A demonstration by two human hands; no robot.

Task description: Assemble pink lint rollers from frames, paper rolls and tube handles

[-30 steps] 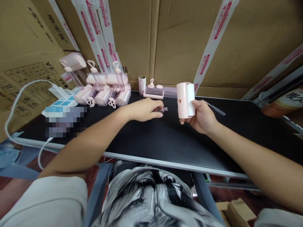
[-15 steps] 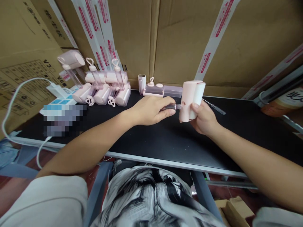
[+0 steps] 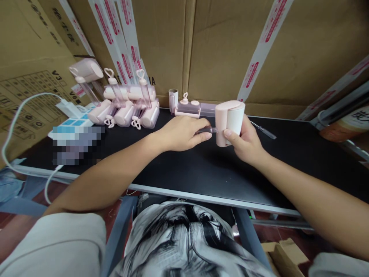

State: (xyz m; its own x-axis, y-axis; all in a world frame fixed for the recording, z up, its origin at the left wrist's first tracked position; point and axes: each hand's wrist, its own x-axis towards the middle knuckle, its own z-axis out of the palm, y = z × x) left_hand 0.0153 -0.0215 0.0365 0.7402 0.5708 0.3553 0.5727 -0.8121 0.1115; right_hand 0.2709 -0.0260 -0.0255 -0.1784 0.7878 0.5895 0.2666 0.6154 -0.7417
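My right hand (image 3: 248, 140) grips a pink-and-white casing (image 3: 230, 121), upright above the black tabletop, with the thumb across its front. The casing has a rounded pink side and a smooth white side. My left hand (image 3: 186, 132) is closed around a small dark-handled tool (image 3: 205, 130) with a clear end. That end points right and meets the casing's pink side; whether it enters the casing cannot be seen. Behind my hands stand a small open-topped tube (image 3: 173, 100) and a pink-and-clear piece (image 3: 188, 109) with a loop on top.
Several pink-and-clear units with heart-shaped loops (image 3: 123, 113) are stacked at the back left, beside a white power strip (image 3: 72, 122) with a cable. A clear-handled screwdriver (image 3: 267, 132) lies right of my right hand. A cardboard wall (image 3: 219, 50) closes the back; a labelled bottle (image 3: 346, 123) lies far right.
My right hand has turned the casing, so more of its white side faces me and the hole in the pink side no longer shows. The casing has shifted slightly left.
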